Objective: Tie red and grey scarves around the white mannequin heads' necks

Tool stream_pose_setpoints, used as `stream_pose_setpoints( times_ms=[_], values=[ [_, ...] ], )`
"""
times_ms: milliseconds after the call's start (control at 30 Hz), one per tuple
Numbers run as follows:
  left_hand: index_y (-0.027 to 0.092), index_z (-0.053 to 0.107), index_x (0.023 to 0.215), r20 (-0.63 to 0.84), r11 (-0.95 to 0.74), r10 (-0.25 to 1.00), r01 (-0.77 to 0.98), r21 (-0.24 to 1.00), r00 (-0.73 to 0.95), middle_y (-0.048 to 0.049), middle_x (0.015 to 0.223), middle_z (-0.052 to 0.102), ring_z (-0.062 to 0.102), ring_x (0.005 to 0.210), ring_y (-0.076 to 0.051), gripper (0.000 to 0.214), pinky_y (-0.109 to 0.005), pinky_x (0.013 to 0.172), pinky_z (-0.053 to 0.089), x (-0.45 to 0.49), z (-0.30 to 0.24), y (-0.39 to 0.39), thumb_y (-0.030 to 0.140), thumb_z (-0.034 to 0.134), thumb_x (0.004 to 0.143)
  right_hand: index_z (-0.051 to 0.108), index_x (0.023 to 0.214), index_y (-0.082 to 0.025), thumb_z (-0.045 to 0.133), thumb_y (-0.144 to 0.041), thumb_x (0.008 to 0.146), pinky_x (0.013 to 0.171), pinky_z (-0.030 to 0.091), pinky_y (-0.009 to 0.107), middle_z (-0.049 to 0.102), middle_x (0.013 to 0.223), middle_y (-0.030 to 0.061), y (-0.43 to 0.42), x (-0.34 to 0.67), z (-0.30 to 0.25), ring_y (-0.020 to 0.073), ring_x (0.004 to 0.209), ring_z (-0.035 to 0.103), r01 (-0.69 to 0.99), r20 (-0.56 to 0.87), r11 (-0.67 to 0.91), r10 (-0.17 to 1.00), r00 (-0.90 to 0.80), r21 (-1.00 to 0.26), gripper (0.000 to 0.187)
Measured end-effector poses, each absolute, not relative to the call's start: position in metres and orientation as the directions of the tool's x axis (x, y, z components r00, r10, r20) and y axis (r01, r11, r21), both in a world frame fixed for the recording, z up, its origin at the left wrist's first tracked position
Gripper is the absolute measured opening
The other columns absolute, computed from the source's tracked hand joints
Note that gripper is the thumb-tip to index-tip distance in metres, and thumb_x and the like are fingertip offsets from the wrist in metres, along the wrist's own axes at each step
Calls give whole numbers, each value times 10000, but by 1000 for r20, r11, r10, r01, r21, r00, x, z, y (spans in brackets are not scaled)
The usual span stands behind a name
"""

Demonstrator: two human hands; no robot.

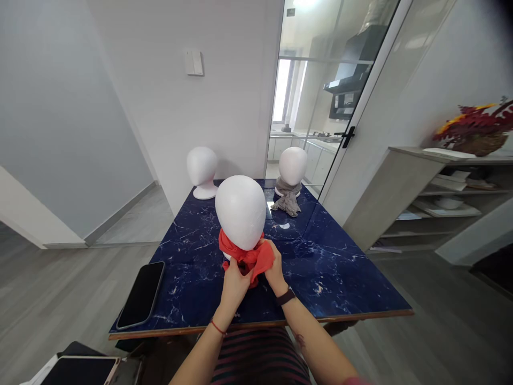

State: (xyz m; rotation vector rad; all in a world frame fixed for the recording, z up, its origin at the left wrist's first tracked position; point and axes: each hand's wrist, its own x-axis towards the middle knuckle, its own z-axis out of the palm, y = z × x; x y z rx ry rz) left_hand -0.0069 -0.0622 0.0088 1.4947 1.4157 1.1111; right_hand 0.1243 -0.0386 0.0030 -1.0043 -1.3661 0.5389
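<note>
Holding one red scarf (261, 259), wrapped around the neck of the near foam head (240, 211): our left hand (235, 282), fingers closed on cloth, below that head; our right hand (274, 270), likewise closed, below and right of it. Behind it we list, left, a second foam head (201, 167); right, a third foam head (292, 166) wearing a grey scarf (287, 203). Left of it, nearer us: one phone (142, 294). All on a blue marbled bench (332, 278).

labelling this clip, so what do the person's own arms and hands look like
Both hands are bare, without gloves. Above the left hand, the wrist wears a thin red cord; above the right hand, a wide dark band. The right forearm bears a small dark mark, too blurred to read.
</note>
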Motion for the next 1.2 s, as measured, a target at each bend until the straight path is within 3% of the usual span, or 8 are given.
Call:
stream_pose_setpoints(
  times_ms=[167, 367, 500, 633, 767, 900, 1067, 1200],
  values=[
    [138, 485, 1057, 54, -13, 993, 371, 929, -101, -117, 842, 688, 657, 760, -240, 416, -308, 672, 461, -7, -5, -43, 241, 644, 687, 570, 975, -181, 527, -255, 814, 827, 450, 322, 604, 953, 59, -37, 126, 4, 185, 892, 570, 257, 579, 534, 800, 153, -806, 182],
    [156, 590, 794, 13, 52, 988, 417, 907, -153, -63, 699, 669, 634, 662, -216, 235, -275, 592, 433, -28, -11, -33, 315, 674, 643, 561, 946, -182, 486, -233, 822, 778, 456, 306, 606, 908, 44, -34, 123, 8, 174, 839, 568, 223, 566, 523, 793, 227, -822, 153],
    [120, 629, 861, -229, 219, 966, 89, 972, 120, -45, 641, 654, 535, 458, -137, 415, -243, 453, 364, -21, -7, -37, 458, 685, 627, 552, 929, -197, 522, -244, 798, 763, 457, 307, 594, 889, 35, -37, 121, 8, 178, 821, 562, 255, 578, 529, 795, 186, -810, 143],
    [119, 638, 915, -342, 413, 904, -315, 855, 256, -93, 764, 691, 613, 585, -161, 437, -256, 520, 443, -12, 0, -36, 487, 636, 679, 573, 950, -213, 493, -213, 812, 837, 441, 343, 561, 996, 60, -44, 120, 6, 195, 919, 546, 370, 640, 566, 761, 109, -736, 159],
    [127, 646, 847, -383, 479, 877, -450, 754, 291, -104, 790, 700, 646, 660, -181, 304, -302, 636, 506, -8, 0, -31, 389, 535, 741, 610, 1038, -254, 559, -205, 785, 966, 326, 468, 521, 1027, 65, -54, 119, 5, 229, 993, 497, 618, 717, 562, 697, 3, -550, 263],
    [125, 644, 799, -304, 372, 928, -464, 804, 218, -80, 774, 703, 649, 698, -180, 192, -290, 678, 503, -5, -4, -33, 263, 570, 687, 624, 1088, -294, 519, -155, 825, 847, 404, 421, 544, 965, 64, -74, 120, 3, 206, 911, 509, 697, 705, 582, 692, -153, -420, 315],
    [135, 633, 928, -261, 311, 949, -383, 869, 178, -60, 815, 708, 648, 700, -185, 321, -289, 634, 493, -3, 0, -41, 384, 608, 726, 624, 1071, -275, 485, -43, 773, 776, 493, 360, 509, 1072, 85, -101, 124, -9, 207, 927, 541, 686, 574, 463, 815, -81, -561, 403],
    [123, 627, 1008, -208, 274, 959, -432, 859, 193, -96, 944, 698, 650, 840, -207, 398, -324, 779, 499, -3, 13, -46, 423, 608, 747, 632, 1006, -258, 386, 45, 697, 782, 520, 324, 495, 1134, 83, -118, 126, -14, 195, 951, 574, 643, 473, 392, 879, -51, -658, 498]
  ],
)
